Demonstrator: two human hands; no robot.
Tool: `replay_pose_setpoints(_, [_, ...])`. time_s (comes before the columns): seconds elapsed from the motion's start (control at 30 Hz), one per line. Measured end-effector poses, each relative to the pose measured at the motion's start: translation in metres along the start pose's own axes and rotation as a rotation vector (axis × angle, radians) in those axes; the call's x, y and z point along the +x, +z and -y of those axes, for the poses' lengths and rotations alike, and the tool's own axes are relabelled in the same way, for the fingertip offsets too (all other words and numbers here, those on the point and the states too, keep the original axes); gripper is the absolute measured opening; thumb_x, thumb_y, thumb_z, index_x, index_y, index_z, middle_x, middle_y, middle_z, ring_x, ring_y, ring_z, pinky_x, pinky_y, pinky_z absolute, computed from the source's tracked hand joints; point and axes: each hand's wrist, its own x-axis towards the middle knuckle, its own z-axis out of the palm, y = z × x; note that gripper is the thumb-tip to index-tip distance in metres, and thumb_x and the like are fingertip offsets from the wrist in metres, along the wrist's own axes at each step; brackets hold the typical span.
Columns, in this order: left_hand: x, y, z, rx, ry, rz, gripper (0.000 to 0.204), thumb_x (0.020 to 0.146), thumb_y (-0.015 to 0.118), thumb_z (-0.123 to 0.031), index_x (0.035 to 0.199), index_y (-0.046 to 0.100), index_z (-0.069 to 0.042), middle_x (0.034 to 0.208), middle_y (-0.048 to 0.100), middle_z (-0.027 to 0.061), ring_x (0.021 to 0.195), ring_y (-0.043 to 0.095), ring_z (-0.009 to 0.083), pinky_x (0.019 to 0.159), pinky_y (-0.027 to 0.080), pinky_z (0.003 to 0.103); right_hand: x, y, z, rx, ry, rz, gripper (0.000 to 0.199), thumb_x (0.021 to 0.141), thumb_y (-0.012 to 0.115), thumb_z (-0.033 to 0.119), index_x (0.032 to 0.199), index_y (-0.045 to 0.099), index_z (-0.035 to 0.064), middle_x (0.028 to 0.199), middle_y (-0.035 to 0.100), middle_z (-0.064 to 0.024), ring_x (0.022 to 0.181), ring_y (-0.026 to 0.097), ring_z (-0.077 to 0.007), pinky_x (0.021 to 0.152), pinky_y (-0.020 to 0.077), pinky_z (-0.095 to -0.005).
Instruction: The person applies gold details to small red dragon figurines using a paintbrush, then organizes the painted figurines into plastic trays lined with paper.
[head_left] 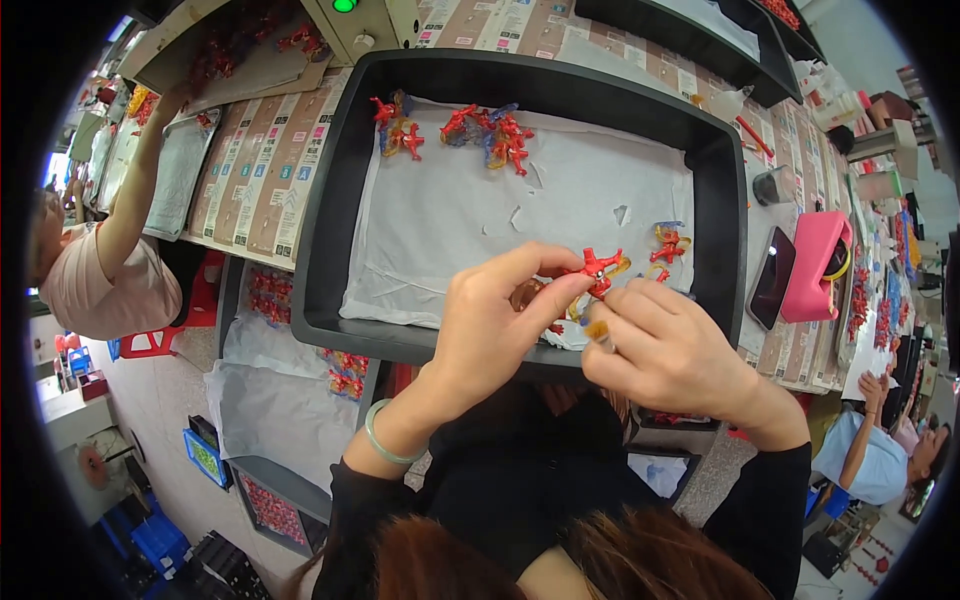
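Above the near right part of a black tray (722, 200) lined with white paper, my left hand (500, 320) pinches a small red toy figure (597, 270) between thumb and fingers. Close against the figure is my right hand (665, 355), its fingers curled. A small brush-like tool (598, 331) with a tan tip and a pale band sticks out of that fist; the rest of it is hidden. Several red figures with clear blue and yellow parts (490, 132) lie at the tray's far side. Others (668, 243) lie just beyond my right hand.
Right of the tray are a phone (772, 278), a pink tape dispenser (818, 268), a small cup (774, 186) and a red stick-like tool (755, 137). A metal machine (365, 25) stands at the far left. Co-workers sit at left (110, 265) and right (865, 455). More trays (285, 500) stand below left.
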Motion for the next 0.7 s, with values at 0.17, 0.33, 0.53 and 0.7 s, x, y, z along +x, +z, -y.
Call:
replay_pose_setpoints(0.17, [-0.004,-0.009,-0.006,-0.315,-0.171,-0.038,0.013,0.082,0.059,-0.006,0.091,0.06,0.003,0.075,0.063,0.0032,0.063,0.053,0.003,0.052,0.041,0.016,-0.009,-0.007,-0.012,0.407,0.361,-0.454,0.029,0.066,0.07,-0.002,0.075,0.043,0.005,0.095,0.059,-0.0166,0.085,0.057,-0.0234,0.072,0.0455,-0.0316])
replay_pose_setpoints(0.33, [-0.016,-0.015,-0.014,-0.441,-0.232,0.032,0.013,0.083,0.058,-0.006,0.091,0.06,0.003,0.078,0.063,0.0041,0.069,0.054,0.0036,0.058,0.042,0.016,-0.02,0.005,-0.005,1.235,0.766,-0.561,0.029,0.075,0.063,-0.005,0.085,0.038,0.0045,0.094,0.059,-0.016,0.082,0.058,-0.0166,0.077,0.0475,-0.0302])
replay_pose_setpoints(0.53, [-0.016,-0.006,-0.013,-0.411,-0.197,-0.016,0.026,0.083,0.059,-0.007,0.107,0.054,0.0,0.09,0.061,0.0044,0.065,0.053,0.0032,0.056,0.041,0.017,-0.02,0.006,0.002,1.345,0.789,-0.649,0.027,0.077,0.059,-0.007,0.079,0.036,0.0055,0.085,0.06,-0.014,0.078,0.059,-0.0152,0.075,0.0474,-0.0271])
replay_pose_setpoints(0.7, [-0.023,0.006,-0.012,-0.235,-0.199,0.177,0.039,0.083,0.059,-0.009,0.119,0.046,-0.003,0.094,0.06,0.0058,0.06,0.052,0.0042,0.052,0.042,0.019,-0.009,0.002,0.007,0.841,0.555,-0.512,0.026,0.073,0.061,-0.009,0.08,0.039,0.0044,0.083,0.06,-0.0128,0.076,0.057,-0.0151,0.069,0.0467,-0.0266])
